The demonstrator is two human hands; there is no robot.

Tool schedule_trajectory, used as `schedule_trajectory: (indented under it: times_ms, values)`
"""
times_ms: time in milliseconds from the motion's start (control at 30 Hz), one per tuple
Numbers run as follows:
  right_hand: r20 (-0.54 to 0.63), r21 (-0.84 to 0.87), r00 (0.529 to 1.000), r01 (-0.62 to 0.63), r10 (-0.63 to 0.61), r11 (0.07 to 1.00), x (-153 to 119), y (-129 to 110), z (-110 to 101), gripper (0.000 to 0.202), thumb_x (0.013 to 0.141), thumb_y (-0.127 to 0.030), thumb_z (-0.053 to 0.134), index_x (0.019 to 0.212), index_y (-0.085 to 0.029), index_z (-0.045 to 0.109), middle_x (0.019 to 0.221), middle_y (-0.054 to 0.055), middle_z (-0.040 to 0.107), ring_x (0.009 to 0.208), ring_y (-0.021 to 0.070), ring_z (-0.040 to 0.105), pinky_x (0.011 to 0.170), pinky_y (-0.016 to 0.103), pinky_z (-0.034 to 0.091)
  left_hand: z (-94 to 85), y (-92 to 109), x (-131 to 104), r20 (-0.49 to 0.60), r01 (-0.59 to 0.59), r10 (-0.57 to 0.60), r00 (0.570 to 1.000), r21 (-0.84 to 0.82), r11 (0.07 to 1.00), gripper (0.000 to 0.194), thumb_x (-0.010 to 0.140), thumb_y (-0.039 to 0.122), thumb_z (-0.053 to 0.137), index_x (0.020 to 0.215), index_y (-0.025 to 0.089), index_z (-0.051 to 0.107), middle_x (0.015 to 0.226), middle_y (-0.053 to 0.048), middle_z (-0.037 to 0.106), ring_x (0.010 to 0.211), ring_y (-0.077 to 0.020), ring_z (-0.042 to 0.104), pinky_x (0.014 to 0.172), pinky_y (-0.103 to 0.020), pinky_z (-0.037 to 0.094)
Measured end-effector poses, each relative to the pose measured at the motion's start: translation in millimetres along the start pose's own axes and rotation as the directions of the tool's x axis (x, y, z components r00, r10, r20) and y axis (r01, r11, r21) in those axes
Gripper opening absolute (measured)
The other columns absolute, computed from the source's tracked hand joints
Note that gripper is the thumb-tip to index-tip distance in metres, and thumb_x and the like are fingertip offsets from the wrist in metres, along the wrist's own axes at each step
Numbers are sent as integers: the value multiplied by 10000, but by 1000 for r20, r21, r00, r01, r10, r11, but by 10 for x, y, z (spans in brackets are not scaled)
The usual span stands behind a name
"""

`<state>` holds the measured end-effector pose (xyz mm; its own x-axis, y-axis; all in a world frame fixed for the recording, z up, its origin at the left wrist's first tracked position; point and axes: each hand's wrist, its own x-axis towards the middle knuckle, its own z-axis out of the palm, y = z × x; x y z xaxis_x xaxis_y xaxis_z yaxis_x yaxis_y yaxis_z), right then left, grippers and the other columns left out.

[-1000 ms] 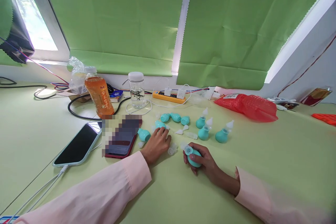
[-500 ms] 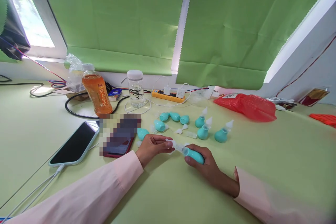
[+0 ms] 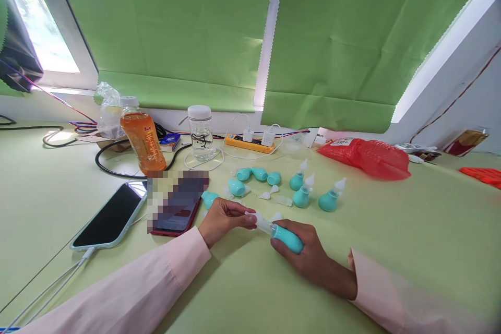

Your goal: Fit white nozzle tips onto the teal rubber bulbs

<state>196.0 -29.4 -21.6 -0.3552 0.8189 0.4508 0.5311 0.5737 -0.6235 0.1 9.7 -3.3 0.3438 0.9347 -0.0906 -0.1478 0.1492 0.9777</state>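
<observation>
My right hand (image 3: 309,250) is wrapped round a teal rubber bulb (image 3: 288,239), tilted with its clear tube (image 3: 265,225) pointing up and left. At the tube's far end, my left hand (image 3: 227,219) pinches a whitish translucent tip (image 3: 253,217) between thumb and fingers. Tube and bulb are joined in one line. Beyond my hands lie several loose teal bulbs (image 3: 236,187) and small clear pieces (image 3: 284,201). To their right, three bulbs with pointed clear tips (image 3: 327,200) stand upright.
A white phone (image 3: 109,216) with a cable and a red-edged phone (image 3: 178,214) lie left. Behind stand an orange drink bottle (image 3: 144,141), a clear jar (image 3: 201,133) and an orange power strip (image 3: 250,143). A red plastic bag (image 3: 368,157) lies at the back right.
The teal bulb has moved slightly left and down with my right hand, and the tip and tube appear closer together. My left hand keeps its pinch.
</observation>
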Motion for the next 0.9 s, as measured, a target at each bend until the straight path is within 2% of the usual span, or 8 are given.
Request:
schedule_trajectory:
  times_ms: [133, 333, 467, 700, 900]
  values:
    - [-11, -77, 998, 54, -55, 996, -22, -6, 3, 154, 775, -292, 514, 895, -204, 554, 790, 41, 635, 685, 173, 587, 606, 284, 461, -15, 39, -8, 36, 1, -2, 999, 38, 999, 218, 504, 233, 759, 665, 102, 692, 587, -57, 687, 553, -179, 646, 613, -281, 531]
    - [12, -253, 985, 170, -173, 952, -38, 15, -9, 207, 790, -274, 484, 978, -203, 534, 831, 66, 637, 741, 198, 602, 573, 293, 456, -77, 31, 19, 161, 4, -17, 987, 80, 997, 218, 513, 220, 750, 695, 115, 691, 649, -56, 698, 606, -191, 657, 646, -290, 530]
    - [37, -300, 973, 226, -226, 927, -40, 7, -14, 220, 796, -259, 478, 1000, -189, 519, 799, 67, 634, 723, 196, 603, 548, 288, 444, -90, 10, 28, 207, 63, -72, 976, 48, 997, 228, 508, 230, 753, 696, 120, 689, 677, -54, 701, 624, -192, 660, 659, -292, 529]
    - [-6, -235, 980, 190, -197, 953, -56, -14, -4, 229, 797, -278, 490, 1008, -193, 507, 874, 72, 647, 785, 207, 616, 614, 299, 475, -44, -9, -20, 188, 9, -17, 982, 42, 999, 213, 533, 228, 746, 693, 107, 676, 646, -61, 698, 629, -192, 662, 639, -265, 524]
    - [13, -195, 990, 139, -139, 971, -70, 5, 15, 219, 800, -295, 488, 1000, -214, 523, 877, 61, 647, 780, 206, 616, 629, 298, 486, -47, -19, -37, 219, -20, 8, 976, 54, 998, 158, 564, 215, 731, 677, 123, 668, 653, -46, 701, 640, -177, 663, 624, -227, 512]
